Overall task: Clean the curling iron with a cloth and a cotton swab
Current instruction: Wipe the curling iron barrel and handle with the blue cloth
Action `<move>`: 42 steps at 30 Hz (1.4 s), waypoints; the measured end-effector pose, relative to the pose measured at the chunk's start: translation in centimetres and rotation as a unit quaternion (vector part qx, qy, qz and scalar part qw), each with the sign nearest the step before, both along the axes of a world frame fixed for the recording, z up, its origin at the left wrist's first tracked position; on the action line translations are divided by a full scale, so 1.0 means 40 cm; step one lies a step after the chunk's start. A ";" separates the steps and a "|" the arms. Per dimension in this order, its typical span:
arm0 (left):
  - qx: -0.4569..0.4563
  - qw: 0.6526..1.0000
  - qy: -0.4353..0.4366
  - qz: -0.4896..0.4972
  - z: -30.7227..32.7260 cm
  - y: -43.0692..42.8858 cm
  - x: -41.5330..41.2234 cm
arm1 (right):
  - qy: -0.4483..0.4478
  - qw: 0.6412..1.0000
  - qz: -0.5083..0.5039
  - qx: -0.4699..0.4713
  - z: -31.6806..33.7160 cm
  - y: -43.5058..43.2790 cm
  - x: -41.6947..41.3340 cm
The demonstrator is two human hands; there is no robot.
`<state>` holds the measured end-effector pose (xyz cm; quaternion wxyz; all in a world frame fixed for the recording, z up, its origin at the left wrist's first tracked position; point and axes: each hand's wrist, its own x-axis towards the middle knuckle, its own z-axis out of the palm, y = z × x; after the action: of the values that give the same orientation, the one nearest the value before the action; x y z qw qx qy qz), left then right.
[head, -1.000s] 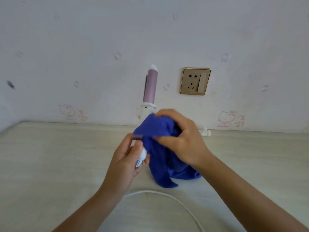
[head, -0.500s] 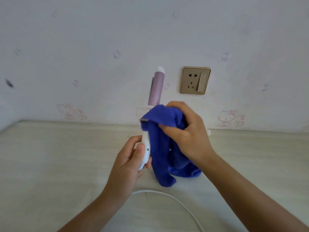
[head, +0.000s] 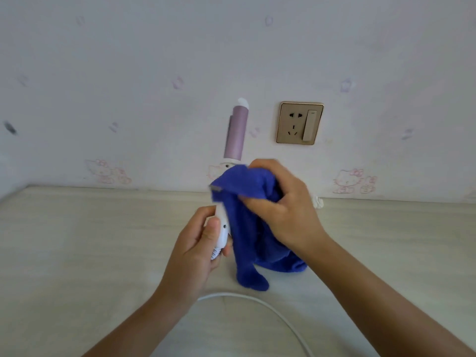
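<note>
Risen since a second ago, the cloth (head: pixel 248 228) clamped in the right hand (head: pixel 283 207) wraps the curling iron (head: pixel 235 135) just above the left hand (head: pixel 199 246), which grips its handle (head: pixel 221 235) to steady it upright for wiping.

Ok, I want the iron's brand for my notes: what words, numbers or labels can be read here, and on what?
None can be read.
On the iron: no brand or number shows; the left hand and the cloth cover most of its handle.
On the cloth's tag: grey, too blurred to read.
On the socket: no legible marking.
On the wall: cat drawings only, no words.
</note>
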<state>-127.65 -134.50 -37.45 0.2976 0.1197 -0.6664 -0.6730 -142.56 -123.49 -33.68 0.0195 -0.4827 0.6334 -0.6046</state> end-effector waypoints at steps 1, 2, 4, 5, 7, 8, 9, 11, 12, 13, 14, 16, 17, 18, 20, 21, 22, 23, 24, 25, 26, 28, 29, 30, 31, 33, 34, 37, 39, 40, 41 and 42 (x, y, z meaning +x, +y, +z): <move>0.027 1.000 0.006 0.014 0.002 -0.010 0.000 | 0.006 0.998 0.053 0.032 -0.007 -0.003 0.009; 0.051 0.998 0.009 0.022 0.004 -0.023 0.002 | 0.015 0.993 0.102 0.065 -0.014 -0.008 0.021; 0.063 0.998 0.011 0.019 0.006 -0.046 0.007 | 0.038 0.983 0.141 0.107 -0.021 -0.017 0.034; 0.060 0.998 0.010 0.016 0.007 -0.048 0.009 | 0.046 0.985 0.133 0.104 -0.019 -0.018 0.033; 0.056 0.998 0.008 0.012 0.008 -0.036 0.007 | 0.041 0.994 0.079 0.057 -0.009 -0.017 0.025; 0.040 0.999 0.002 0.009 0.006 -0.026 0.006 | 0.026 0.999 0.034 0.023 -0.003 -0.014 0.018; 0.013 1.000 -0.006 -0.002 0.002 -0.015 0.005 | 0.011 1.000 -0.011 -0.011 0.004 -0.009 0.006; -0.029 0.999 -0.017 -0.033 -0.003 -0.003 0.006 | 0.001 0.997 -0.058 -0.052 0.017 0.001 -0.016; -0.036 0.998 -0.019 -0.039 -0.003 -0.002 0.005 | 0.004 0.997 -0.060 -0.049 0.017 0.003 -0.019; -0.033 0.999 -0.016 -0.035 0.001 -0.003 0.005 | 0.007 0.998 -0.047 -0.033 0.015 0.004 -0.018; -0.020 0.999 -0.007 -0.028 0.006 -0.007 0.004 | 0.008 1.000 -0.018 -0.009 0.012 0.004 -0.015; 0.033 0.999 0.017 -0.007 0.007 -0.021 0.004 | 0.011 0.996 0.079 0.051 0.002 -0.002 -0.001; 0.061 0.998 0.026 0.001 0.007 -0.031 0.007 | 0.015 0.989 0.125 0.083 -0.004 -0.006 0.008; 0.076 0.997 0.030 0.005 0.005 -0.040 0.010 | 0.021 0.982 0.153 0.111 -0.009 -0.009 0.015; 0.077 0.997 0.026 0.002 -0.001 -0.047 0.013 | 0.035 0.981 0.148 0.118 -0.011 -0.010 0.016; 0.068 0.997 0.023 -0.001 -0.004 -0.045 0.012 | 0.037 0.987 0.126 0.096 -0.009 -0.010 0.014; 0.050 0.999 0.021 -0.003 -0.007 -0.042 0.011 | 0.032 0.993 0.095 0.065 -0.006 -0.010 0.012; 0.028 0.999 0.017 -0.005 -0.010 -0.036 0.009 | 0.019 0.998 0.057 0.030 -0.001 -0.008 0.008; 0.004 1.000 0.009 -0.008 -0.016 -0.030 0.007 | 0.004 1.000 0.022 -0.005 0.004 -0.005 -0.001; -0.021 1.000 -0.001 -0.012 -0.022 -0.025 0.006 | -0.008 0.999 -0.004 -0.031 0.011 -0.001 -0.011; -0.038 0.999 -0.010 -0.014 -0.028 -0.022 0.004 | -0.012 0.999 -0.018 -0.045 0.016 0.004 -0.022; -0.057 0.998 -0.018 -0.015 -0.034 -0.023 0.007 | -0.010 0.999 -0.025 -0.046 0.023 0.010 -0.035; -0.059 0.998 -0.021 -0.015 -0.035 -0.025 0.007 | -0.009 0.999 -0.020 -0.041 0.025 0.013 -0.038; -0.056 0.998 -0.023 -0.014 -0.034 -0.026 0.006 | -0.009 0.999 -0.010 -0.035 0.025 0.014 -0.038; -0.047 0.999 -0.023 -0.016 -0.032 -0.026 0.002 | -0.008 1.000 0.003 -0.026 0.022 0.014 -0.035; -0.023 0.999 -0.010 -0.028 -0.022 -0.031 -0.007 | 0.003 0.999 0.036 -0.003 0.009 0.010 -0.019; -0.005 1.000 -0.002 -0.029 -0.019 -0.038 -0.011 | 0.013 0.998 0.055 0.010 0.000 0.006 -0.006; 0.072 0.997 0.006 0.001 -0.010 -0.066 -0.009 | 0.051 0.991 0.112 0.049 -0.024 -0.010 0.034; 0.093 0.995 0.019 0.025 -0.009 -0.071 -0.005 | 0.074 0.988 0.123 0.065 -0.031 -0.018 0.045; 0.090 0.995 0.024 0.036 -0.008 -0.068 -0.003 | 0.077 0.988 0.118 0.062 -0.032 -0.021 0.046; 0.084 0.995 0.023 0.045 -0.008 -0.061 -0.003 | 0.074 0.990 0.106 0.052 -0.030 -0.022 0.045; 0.080 0.995 0.017 0.054 -0.010 -0.054 -0.005 | 0.062 0.994 0.086 0.035 -0.027 -0.021 0.043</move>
<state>-127.87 -136.68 -37.84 0.3343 0.1675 -0.5976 -0.7092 -140.82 -124.31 -34.77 0.0484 -0.5708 0.6102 -0.5473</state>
